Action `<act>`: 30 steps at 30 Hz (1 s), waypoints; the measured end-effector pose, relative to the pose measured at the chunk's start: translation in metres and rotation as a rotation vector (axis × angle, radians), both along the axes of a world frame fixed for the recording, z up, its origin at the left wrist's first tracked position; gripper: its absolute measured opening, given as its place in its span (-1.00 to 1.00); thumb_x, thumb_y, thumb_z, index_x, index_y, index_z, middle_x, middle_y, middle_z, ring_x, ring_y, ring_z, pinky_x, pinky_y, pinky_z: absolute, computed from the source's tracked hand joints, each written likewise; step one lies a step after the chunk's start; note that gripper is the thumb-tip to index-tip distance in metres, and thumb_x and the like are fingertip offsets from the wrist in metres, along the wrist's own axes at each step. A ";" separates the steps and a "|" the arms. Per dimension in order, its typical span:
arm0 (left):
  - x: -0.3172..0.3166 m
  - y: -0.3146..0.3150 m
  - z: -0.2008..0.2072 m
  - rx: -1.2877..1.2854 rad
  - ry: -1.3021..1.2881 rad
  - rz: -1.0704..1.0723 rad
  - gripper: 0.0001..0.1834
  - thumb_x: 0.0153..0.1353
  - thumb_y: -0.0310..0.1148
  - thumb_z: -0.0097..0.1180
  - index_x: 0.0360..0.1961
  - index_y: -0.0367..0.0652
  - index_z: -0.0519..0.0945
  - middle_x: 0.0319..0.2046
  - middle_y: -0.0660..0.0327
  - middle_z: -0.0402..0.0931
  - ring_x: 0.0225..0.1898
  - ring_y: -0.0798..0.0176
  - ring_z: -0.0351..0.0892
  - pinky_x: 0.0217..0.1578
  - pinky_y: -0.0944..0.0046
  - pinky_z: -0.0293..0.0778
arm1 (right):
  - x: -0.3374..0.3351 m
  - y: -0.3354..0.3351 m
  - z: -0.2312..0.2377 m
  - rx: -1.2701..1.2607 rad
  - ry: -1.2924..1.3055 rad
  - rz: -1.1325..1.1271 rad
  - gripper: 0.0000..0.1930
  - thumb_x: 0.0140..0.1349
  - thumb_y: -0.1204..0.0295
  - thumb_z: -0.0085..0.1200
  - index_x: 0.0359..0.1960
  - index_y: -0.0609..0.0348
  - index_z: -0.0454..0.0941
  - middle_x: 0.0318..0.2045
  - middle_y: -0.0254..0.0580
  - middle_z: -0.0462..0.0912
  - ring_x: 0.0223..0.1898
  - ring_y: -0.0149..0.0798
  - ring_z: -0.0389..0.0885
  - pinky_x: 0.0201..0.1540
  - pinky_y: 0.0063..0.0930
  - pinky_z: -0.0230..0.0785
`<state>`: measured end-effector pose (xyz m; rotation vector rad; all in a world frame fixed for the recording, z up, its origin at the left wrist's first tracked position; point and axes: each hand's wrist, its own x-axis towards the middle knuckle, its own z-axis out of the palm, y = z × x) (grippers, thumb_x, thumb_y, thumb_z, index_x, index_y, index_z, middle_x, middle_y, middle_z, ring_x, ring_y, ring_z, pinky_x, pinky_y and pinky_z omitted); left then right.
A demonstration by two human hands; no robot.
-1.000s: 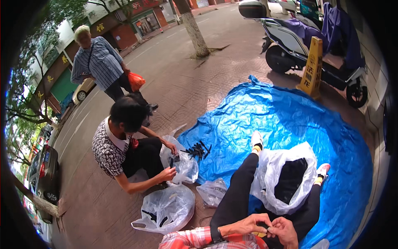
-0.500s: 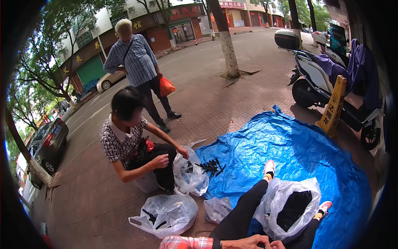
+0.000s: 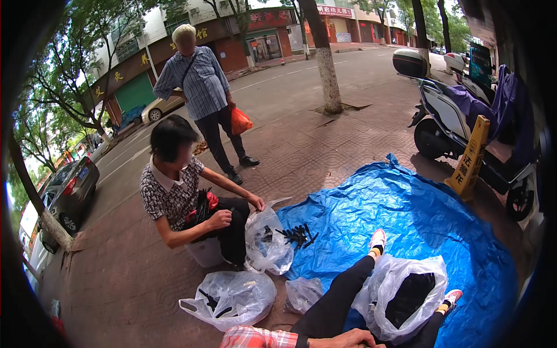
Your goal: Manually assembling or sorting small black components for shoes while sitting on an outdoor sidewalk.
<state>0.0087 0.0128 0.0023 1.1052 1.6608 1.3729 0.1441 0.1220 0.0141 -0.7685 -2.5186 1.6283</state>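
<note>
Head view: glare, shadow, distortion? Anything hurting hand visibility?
Head view: sunlit sheen on the crinkled blue plastic sheet, shade across part of its right side; head view: black contents of the open translucent white plastic bag show little detail; head view: fisheye bending and black corners; head view: bare left hand cut off by the lower edge.

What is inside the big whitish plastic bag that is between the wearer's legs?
Through the open mouth of the plastic bag, a black mass shows, too dark to identify. Whatever lies under its top is covered, and the cloudy, crumpled sides hide the rest.
</note>
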 end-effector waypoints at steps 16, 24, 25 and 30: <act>0.006 0.013 -0.001 -0.063 0.305 -0.040 -0.81 -0.02 -0.66 0.13 -0.34 -0.23 0.56 -0.48 0.17 0.50 -0.47 0.31 0.49 -0.47 0.39 0.38 | 0.008 -0.029 -0.045 0.306 0.065 -0.129 -0.81 0.08 0.43 -0.03 -0.44 0.37 0.42 -0.45 -0.07 0.38 -0.28 -0.12 0.43 -0.34 -0.25 0.36; 0.035 0.044 0.003 -0.142 0.226 -0.122 -0.90 0.03 -0.66 0.08 -0.40 -0.30 0.51 -0.53 0.19 0.49 -0.52 0.36 0.48 -0.47 0.42 0.40 | 0.043 -0.022 -0.044 0.088 0.208 -0.500 -0.83 0.12 0.46 -0.05 -0.42 0.34 0.29 -0.46 0.10 0.44 -0.40 0.09 0.49 -0.39 -0.18 0.35; 0.036 0.044 0.003 -0.222 -0.028 -0.036 -0.92 0.04 -0.65 0.08 -0.40 -0.32 0.50 -0.54 0.22 0.49 -0.53 0.39 0.48 -0.45 0.44 0.41 | 0.045 -0.022 -0.045 0.009 0.214 -0.483 -0.81 0.12 0.44 -0.05 -0.38 0.36 0.31 -0.45 0.16 0.47 -0.36 0.13 0.51 -0.38 -0.17 0.35; 0.016 0.054 0.002 -0.363 -0.434 -0.107 -0.83 0.04 -0.63 0.13 -0.30 -0.34 0.46 -0.51 0.20 0.51 -0.55 0.39 0.51 -0.48 0.44 0.48 | 0.066 -0.005 -0.040 -0.555 0.202 -0.369 -0.79 0.20 0.40 -0.10 -0.26 0.33 0.42 -0.58 -0.13 0.52 -0.52 -0.32 0.53 -0.46 -0.40 0.33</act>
